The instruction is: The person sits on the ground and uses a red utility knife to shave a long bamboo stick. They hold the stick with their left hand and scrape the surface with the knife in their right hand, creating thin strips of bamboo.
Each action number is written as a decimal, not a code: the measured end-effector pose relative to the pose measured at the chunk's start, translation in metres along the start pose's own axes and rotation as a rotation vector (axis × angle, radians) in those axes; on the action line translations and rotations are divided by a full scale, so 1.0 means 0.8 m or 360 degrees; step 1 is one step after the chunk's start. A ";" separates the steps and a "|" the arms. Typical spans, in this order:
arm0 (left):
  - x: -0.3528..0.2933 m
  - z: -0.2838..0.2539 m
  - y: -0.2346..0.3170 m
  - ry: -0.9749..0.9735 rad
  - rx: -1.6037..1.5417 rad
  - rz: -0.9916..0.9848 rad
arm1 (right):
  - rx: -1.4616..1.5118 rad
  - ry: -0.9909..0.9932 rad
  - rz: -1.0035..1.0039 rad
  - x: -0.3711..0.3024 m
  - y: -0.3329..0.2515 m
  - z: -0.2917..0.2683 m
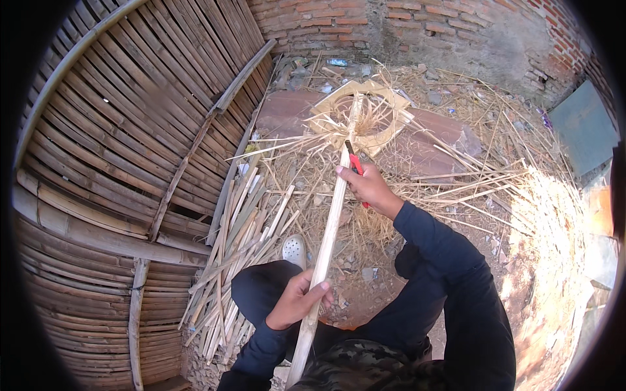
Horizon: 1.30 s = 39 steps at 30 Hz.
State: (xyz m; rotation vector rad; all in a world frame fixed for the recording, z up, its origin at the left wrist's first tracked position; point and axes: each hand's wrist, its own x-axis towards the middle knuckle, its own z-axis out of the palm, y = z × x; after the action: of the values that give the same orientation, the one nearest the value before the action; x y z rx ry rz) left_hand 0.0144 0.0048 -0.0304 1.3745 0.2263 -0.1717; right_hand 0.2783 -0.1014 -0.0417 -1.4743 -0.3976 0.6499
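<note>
A long pale strip of bamboo or wood [331,225] runs from my lap up and away from me. My left hand [301,301] is closed around its lower part, thumb on top. Farther up, my right hand [373,188] grips a red-handled utility knife [355,164], its dark blade against the strip. The strip's far end lies over a tan board with a large round opening [390,95]. Curled shavings [370,119] bunch around that end. Whether the right fingers also touch the strip is hard to tell.
Cut strips [241,241] lie piled at my left, beside a slatted bamboo wall [130,130]. Behind stands a brick wall [339,26]. Brown panels [280,111] lie under the board. A blue-grey sheet [583,127] leans at right. My white shoe [294,249] is near the pile.
</note>
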 end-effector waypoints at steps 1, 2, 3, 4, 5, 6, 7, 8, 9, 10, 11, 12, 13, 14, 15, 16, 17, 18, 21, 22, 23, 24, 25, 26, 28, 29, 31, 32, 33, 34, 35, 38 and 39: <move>0.015 -0.001 0.004 -0.0014 -0.0065 0.0080 | -0.0015 -0.0018 -0.0055 0.000 0.001 0.002; 0.032 -0.001 0.015 -0.0002 -0.0193 -0.0013 | -0.0029 -0.0036 -0.0109 0.001 0.003 0.003; 0.055 0.000 0.029 0.0003 -0.0328 -0.0108 | -0.0049 -0.0049 -0.0159 0.000 0.005 0.002; 0.071 0.001 0.038 0.0014 -0.0466 -0.0197 | -0.0060 -0.0070 -0.0150 -0.002 0.001 0.005; 0.082 0.000 0.040 0.0000 -0.0378 -0.0171 | -0.0072 -0.0097 -0.0150 -0.003 -0.009 0.008; 0.092 -0.003 0.039 -0.0013 -0.0290 -0.0146 | -0.0083 -0.0123 -0.0150 -0.003 -0.015 0.011; 0.103 -0.003 0.040 -0.0034 -0.0199 -0.0120 | -0.0143 -0.0299 -0.0115 0.005 -0.017 0.000; 0.110 0.000 0.046 0.0069 -0.0069 -0.0073 | -0.0196 -0.0472 -0.0069 0.018 -0.012 -0.022; 0.117 -0.003 0.048 0.0086 -0.0052 -0.0060 | -0.0248 -0.0646 -0.0022 0.029 -0.006 -0.045; 0.125 -0.007 0.050 0.0093 -0.0032 -0.0048 | -0.0217 -0.0713 0.0080 0.035 -0.002 -0.070; 0.132 -0.011 0.054 0.0100 -0.0013 -0.0030 | -0.0191 -0.0780 0.0178 0.039 0.001 -0.094; 0.140 -0.013 0.057 0.0107 -0.0030 -0.0043 | -0.0586 -0.0614 0.0244 0.045 0.010 -0.117; 0.143 -0.015 0.059 0.0126 -0.0041 -0.0060 | -0.0974 -0.0443 0.0307 0.052 0.019 -0.137; 0.146 -0.018 0.060 0.0140 -0.0052 -0.0072 | -0.1526 -0.0348 0.0169 0.053 0.032 -0.155; 0.150 -0.022 0.059 0.0157 -0.0064 -0.0081 | -0.2075 -0.0240 0.0020 0.051 0.050 -0.170; 0.154 -0.024 0.059 0.0161 -0.0062 -0.0078 | -0.2623 -0.0112 -0.0124 0.047 0.058 -0.179; 0.149 -0.029 0.053 0.0202 -0.0061 -0.0092 | -0.2370 -0.0113 -0.0086 0.043 0.048 -0.161; 0.145 -0.034 0.049 0.0243 -0.0060 -0.0106 | -0.2119 -0.0113 -0.0046 0.037 0.037 -0.146; 0.138 -0.039 0.053 0.0256 -0.0023 -0.0075 | -0.1700 -0.0099 -0.0327 0.001 -0.019 -0.081; 0.138 -0.038 0.055 0.0276 0.0032 -0.0046 | -0.1608 -0.0082 -0.0475 -0.009 -0.026 -0.063; 0.137 -0.037 0.056 0.0297 0.0093 -0.0022 | -0.1552 -0.0080 -0.0632 -0.014 -0.023 -0.047; 0.136 -0.037 0.056 0.0320 0.0155 0.0001 | -0.1493 -0.0079 -0.0789 -0.018 -0.019 -0.032; 0.136 -0.037 0.057 0.0350 0.0292 0.0035 | -0.1436 -0.0073 -0.0948 -0.020 -0.017 -0.021; 0.136 -0.037 0.057 0.0381 0.0428 0.0070 | -0.1497 -0.0098 -0.1019 -0.022 -0.013 -0.015; 0.139 -0.042 0.047 0.0512 0.0936 0.0425 | -0.1608 -0.0155 -0.1172 -0.019 -0.005 -0.007; 0.139 -0.043 0.039 0.0569 0.1018 0.0439 | -0.1637 -0.0109 -0.1183 -0.015 -0.003 -0.005; 0.135 -0.038 0.035 0.0684 0.1178 0.0460 | -0.1694 -0.0020 -0.1202 -0.008 0.002 -0.003; 0.133 -0.035 0.037 0.0657 0.1151 0.0408 | -0.1740 0.0056 -0.1110 -0.005 0.002 -0.004; 0.130 -0.032 0.040 0.0628 0.1124 0.0356 | -0.1784 0.0132 -0.1017 0.001 -0.001 -0.007; 0.130 -0.030 0.040 0.0592 0.1094 0.0309 | -0.1832 0.0214 -0.0921 0.003 -0.002 -0.009; 0.129 -0.031 0.038 0.0557 0.1095 0.0324 | -0.1872 0.0151 -0.0951 0.000 0.001 -0.008; 0.131 -0.034 0.032 0.0509 0.1114 0.0376 | -0.1951 0.0022 -0.1020 -0.004 0.008 0.006; 0.133 -0.034 0.031 0.0525 0.1124 0.0397 | -0.1960 0.0022 -0.1023 -0.003 0.004 0.010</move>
State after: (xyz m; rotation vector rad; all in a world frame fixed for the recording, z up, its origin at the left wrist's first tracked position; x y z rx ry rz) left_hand 0.1215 0.0375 -0.0390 2.1200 0.2788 0.2095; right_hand 0.2705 -0.0965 -0.0443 -2.2965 -1.3441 -0.2264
